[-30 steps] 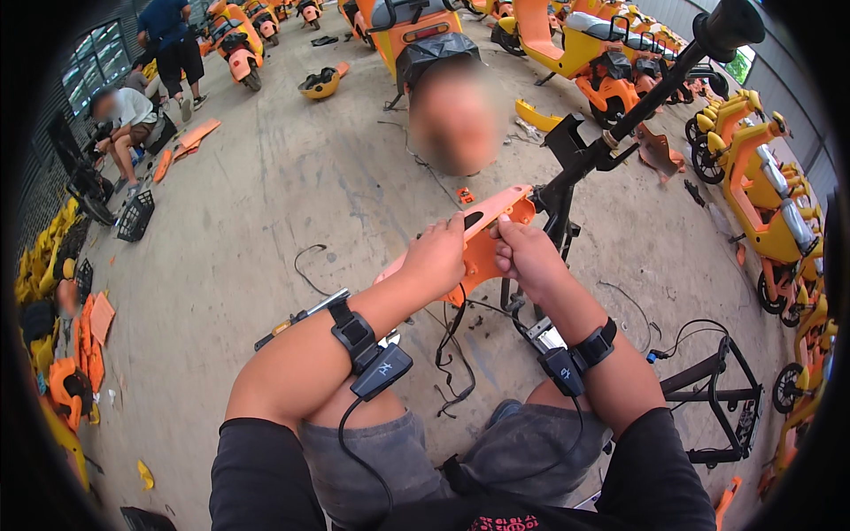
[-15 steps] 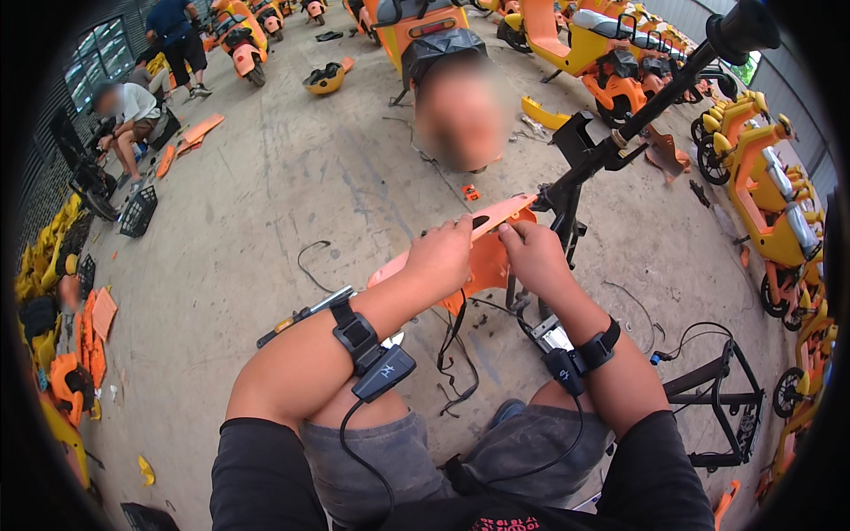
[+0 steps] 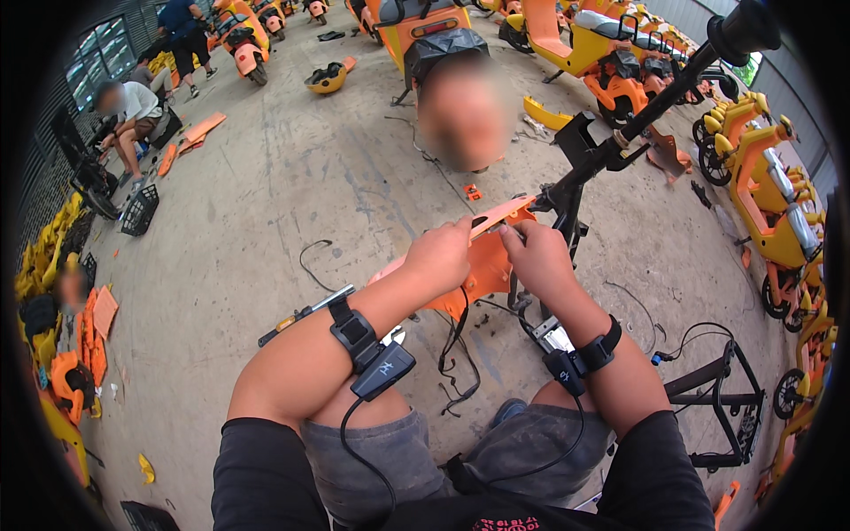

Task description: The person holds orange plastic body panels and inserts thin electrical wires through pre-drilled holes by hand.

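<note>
My left hand [image 3: 442, 254] is closed on the upper edge of an orange plastic scooter panel [image 3: 489, 265], its fingers curled over the far side. Close to it, my right hand [image 3: 540, 257] pinches the same edge near the panel's slot, thumb on top. The panel stands tilted against a black scooter frame tube [image 3: 574, 188], its pointed end beside the tube. Dark cables [image 3: 456, 354] hang below it. Under my left forearm lies a long tool with an orange and black handle [image 3: 282, 329], and a metal wrench head [image 3: 396, 336] shows beside the wrist strap.
A bare black frame [image 3: 722, 398] with a cable lies at my right. Parked orange and yellow scooters [image 3: 760, 208] line the right side. A black crate [image 3: 139, 211], a seated person [image 3: 133, 119] and loose orange panels [image 3: 204, 131] are at the far left. A helmet [image 3: 326, 80] lies ahead.
The panel has tipped slightly, so more of its inner face shows below my hands. Both hands keep their hold and have shifted only a little. The standing person at the back has stepped.
</note>
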Available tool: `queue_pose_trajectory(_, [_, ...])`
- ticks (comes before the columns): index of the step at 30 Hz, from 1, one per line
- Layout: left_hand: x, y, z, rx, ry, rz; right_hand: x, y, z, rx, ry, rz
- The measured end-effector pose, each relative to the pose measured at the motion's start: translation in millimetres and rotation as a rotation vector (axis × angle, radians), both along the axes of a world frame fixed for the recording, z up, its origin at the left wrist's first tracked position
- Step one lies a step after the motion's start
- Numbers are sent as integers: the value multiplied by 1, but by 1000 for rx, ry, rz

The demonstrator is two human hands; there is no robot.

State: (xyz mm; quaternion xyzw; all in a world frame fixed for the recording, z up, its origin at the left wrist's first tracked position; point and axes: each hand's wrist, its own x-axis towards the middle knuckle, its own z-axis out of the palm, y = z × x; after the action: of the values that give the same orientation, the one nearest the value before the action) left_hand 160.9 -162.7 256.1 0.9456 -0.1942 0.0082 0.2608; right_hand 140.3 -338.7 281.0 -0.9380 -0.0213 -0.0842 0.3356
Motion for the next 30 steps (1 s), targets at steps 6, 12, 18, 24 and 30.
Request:
queue_pose_trajectory(6, [-2, 1, 3, 14, 17, 1, 0, 2, -4, -307, -112, 1])
queue_pose_trajectory(12, [-6, 1, 11, 49, 67, -9, -1, 3, -8, -405, -172, 59])
queue_pose_trajectory(18, [-9, 1, 14, 108, 55, -34, -2, 4, -12, -451, -103, 72])
queue_pose_trajectory(24, [-10, 2, 20, 137, 3, -44, 0, 5, -21, -426, -141, 110])
queue_pose_trajectory(30, [-9, 5, 13, 134, -21, -57, 1, 2, -23, -393, -140, 151])
